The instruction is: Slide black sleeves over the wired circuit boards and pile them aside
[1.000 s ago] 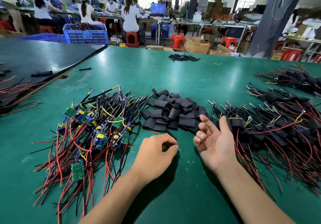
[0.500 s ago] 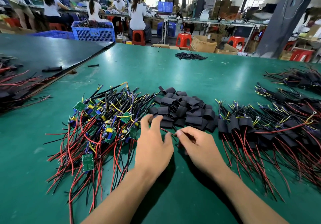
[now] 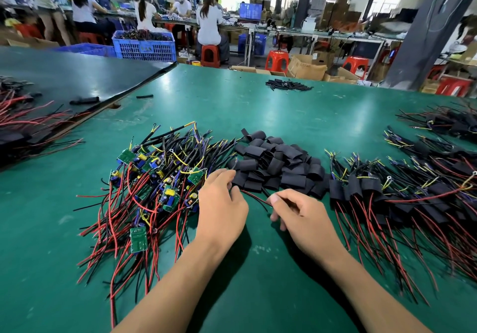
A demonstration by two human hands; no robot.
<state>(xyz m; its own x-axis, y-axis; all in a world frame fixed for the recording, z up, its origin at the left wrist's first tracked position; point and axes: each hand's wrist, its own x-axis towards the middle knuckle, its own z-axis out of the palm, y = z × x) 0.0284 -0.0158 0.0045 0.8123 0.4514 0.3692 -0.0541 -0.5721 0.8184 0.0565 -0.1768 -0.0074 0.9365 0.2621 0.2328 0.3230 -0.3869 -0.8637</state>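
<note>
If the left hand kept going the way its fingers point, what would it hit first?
Probably the pile of loose black sleeves: the left hand has its fingertips at the pile's near left edge, pointing into it. Depth is unclear, so they may already touch.

— The green circuit boards (image 3: 169, 199)?
— Tangled on the left, red and black wires splayed.
— Black sleeves (image 3: 278, 167)?
— Heaped in the middle; the sleeved boards (image 3: 366, 185) lie piled right.
</note>
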